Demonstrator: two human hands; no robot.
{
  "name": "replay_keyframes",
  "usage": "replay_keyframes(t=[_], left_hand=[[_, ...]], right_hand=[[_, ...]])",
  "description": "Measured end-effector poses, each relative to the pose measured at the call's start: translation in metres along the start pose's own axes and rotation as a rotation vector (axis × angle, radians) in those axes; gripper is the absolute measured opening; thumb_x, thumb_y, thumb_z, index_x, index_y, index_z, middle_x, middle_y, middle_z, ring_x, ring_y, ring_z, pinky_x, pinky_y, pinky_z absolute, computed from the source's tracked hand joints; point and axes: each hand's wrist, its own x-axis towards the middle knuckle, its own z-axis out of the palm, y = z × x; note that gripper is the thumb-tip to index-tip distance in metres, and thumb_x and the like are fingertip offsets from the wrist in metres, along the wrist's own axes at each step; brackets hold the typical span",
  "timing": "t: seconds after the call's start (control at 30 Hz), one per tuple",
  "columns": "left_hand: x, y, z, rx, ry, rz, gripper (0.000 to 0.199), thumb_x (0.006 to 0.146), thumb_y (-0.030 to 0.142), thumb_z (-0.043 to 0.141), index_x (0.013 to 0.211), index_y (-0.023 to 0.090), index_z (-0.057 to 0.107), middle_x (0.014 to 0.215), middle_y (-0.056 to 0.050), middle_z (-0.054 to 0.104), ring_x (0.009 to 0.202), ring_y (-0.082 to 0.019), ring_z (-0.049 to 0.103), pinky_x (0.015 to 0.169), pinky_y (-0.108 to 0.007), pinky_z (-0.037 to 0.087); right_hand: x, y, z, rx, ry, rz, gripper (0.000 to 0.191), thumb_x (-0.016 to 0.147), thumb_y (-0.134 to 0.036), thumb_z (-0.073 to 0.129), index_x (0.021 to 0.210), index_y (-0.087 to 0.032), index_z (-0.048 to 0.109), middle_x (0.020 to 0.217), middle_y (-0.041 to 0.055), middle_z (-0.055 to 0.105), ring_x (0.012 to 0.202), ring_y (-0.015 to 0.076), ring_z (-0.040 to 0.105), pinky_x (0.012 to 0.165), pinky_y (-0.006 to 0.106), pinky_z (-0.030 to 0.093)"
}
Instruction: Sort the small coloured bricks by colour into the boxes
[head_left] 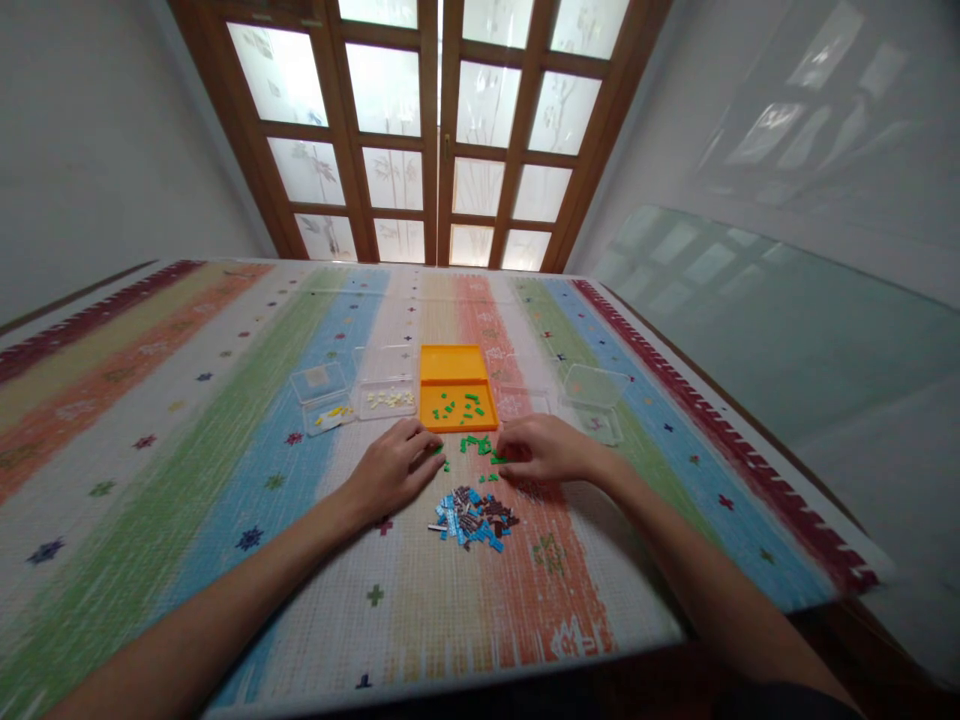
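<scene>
My left hand rests on the striped cloth with its fingers curled in a pinch, a bit of green showing at the tips. Opposite it, my right hand has thumb and fingers closed around a small green building brick. Between the hands lie several loose green bricks. Just beyond them is an open orange case with more green bricks in its near half. Closer to me sits a mixed pile of blue, brown and grey bricks.
Left of the orange case stand two open clear boxes, one with cream pieces, one with yellow pieces. To the right are another clear box and a faint clear container. The striped tablecloth covers the table.
</scene>
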Motion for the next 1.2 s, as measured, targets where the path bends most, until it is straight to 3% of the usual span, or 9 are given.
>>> replay_keyframes(t=[0.27,0.5,0.73,0.93,1.2], left_hand=[[0.002,0.003,0.005,-0.038,0.048,-0.100,0.008,0.093,0.022,0.058,0.089,0.018,0.063,0.088,-0.006,0.060,0.083,-0.021,0.058,0.078,-0.037,0.051],[0.001,0.003,0.008,-0.030,0.074,-0.100,0.010,0.091,0.016,0.055,0.087,0.018,0.064,0.086,-0.005,0.059,0.083,-0.020,0.058,0.078,-0.036,0.051],[0.004,0.006,0.007,0.014,0.059,-0.106,0.015,0.094,0.027,0.059,0.083,0.018,0.063,0.084,-0.006,0.059,0.083,-0.022,0.058,0.078,-0.039,0.051],[0.006,0.008,0.007,0.020,0.049,-0.091,0.016,0.097,0.025,0.054,0.084,0.019,0.063,0.083,-0.005,0.060,0.084,-0.021,0.059,0.080,-0.038,0.052],[0.016,0.002,-0.006,0.015,0.095,-0.085,0.017,0.098,0.024,0.053,0.090,0.017,0.066,0.091,-0.007,0.062,0.087,-0.021,0.059,0.083,-0.039,0.051]], right_hand=[[0.003,-0.007,0.006,-0.072,0.029,0.146,0.012,0.086,-0.026,0.070,0.094,-0.017,0.069,0.088,0.0059,0.071,0.075,0.0172,0.058,0.065,0.028,0.036],[0.002,-0.011,0.005,-0.054,0.025,0.148,0.011,0.089,-0.023,0.067,0.097,-0.017,0.071,0.094,0.0072,0.071,0.080,0.0178,0.060,0.070,0.029,0.040],[0.005,-0.011,0.005,-0.063,0.019,0.149,0.010,0.089,-0.023,0.067,0.096,-0.017,0.072,0.098,0.0084,0.070,0.082,0.0182,0.061,0.071,0.029,0.042],[0.006,-0.014,0.006,-0.089,0.011,0.147,0.009,0.089,-0.020,0.063,0.094,-0.017,0.070,0.093,0.0068,0.070,0.078,0.0170,0.059,0.067,0.028,0.038],[0.006,-0.014,0.014,-0.206,0.051,0.116,0.012,0.089,-0.023,0.060,0.096,-0.015,0.065,0.093,0.0096,0.070,0.080,0.0191,0.060,0.068,0.030,0.036]])
